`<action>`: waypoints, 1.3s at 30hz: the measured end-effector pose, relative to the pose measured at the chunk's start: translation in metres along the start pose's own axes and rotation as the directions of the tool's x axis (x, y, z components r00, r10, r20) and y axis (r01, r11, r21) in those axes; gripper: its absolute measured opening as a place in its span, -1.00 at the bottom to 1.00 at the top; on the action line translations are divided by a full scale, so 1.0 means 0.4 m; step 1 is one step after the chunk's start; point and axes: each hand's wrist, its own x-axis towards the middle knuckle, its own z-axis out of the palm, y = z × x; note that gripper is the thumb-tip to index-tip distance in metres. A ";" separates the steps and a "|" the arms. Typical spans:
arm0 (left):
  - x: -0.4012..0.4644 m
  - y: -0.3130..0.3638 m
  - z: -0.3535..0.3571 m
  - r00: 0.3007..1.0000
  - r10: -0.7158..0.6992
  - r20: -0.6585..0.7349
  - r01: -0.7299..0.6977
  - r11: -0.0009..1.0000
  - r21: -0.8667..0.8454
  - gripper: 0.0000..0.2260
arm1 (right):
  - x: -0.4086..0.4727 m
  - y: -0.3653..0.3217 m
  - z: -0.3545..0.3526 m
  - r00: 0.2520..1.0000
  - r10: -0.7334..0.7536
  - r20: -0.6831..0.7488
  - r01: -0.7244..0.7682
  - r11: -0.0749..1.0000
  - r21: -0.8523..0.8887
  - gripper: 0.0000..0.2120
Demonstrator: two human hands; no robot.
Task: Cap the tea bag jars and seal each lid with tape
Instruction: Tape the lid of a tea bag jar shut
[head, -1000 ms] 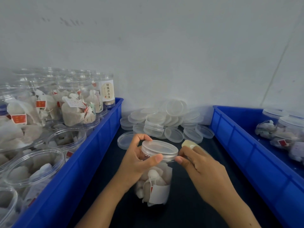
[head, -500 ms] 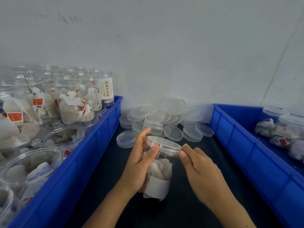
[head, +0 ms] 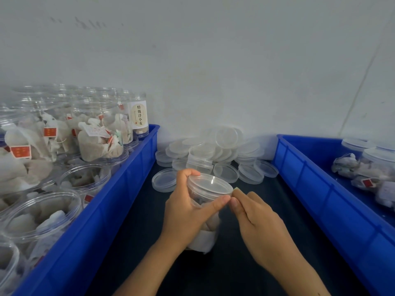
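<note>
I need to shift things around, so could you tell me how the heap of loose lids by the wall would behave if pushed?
The loose lids look thin, clear and light, so they would probably slide easily. They lie overlapping, some tilted, so the heap may well scatter.

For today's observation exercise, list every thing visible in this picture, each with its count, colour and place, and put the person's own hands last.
Jar in hand: one, clear, holding tea bags, centre on the dark surface.
Lid: one, clear, on that jar.
Tape roll: one, pale, barely visible beside the lid at the right fingers.
Loose lids: a pile, too many to count, clear, against the wall.
Left bin: one, blue, holding many uncapped jars of tea bags.
Right bin: one, blue, holding several capped jars.
Wall: white, behind.
Left hand: grips the jar, thumb at the lid's rim.
Right hand: pinches at the lid's rim.
</note>
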 end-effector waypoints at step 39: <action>0.020 -0.017 -0.035 0.973 -0.115 0.202 0.187 0.904 -0.385 -0.36 | 0.014 0.034 -0.028 1.000 -0.017 -0.003 0.017 0.997 0.072 -0.70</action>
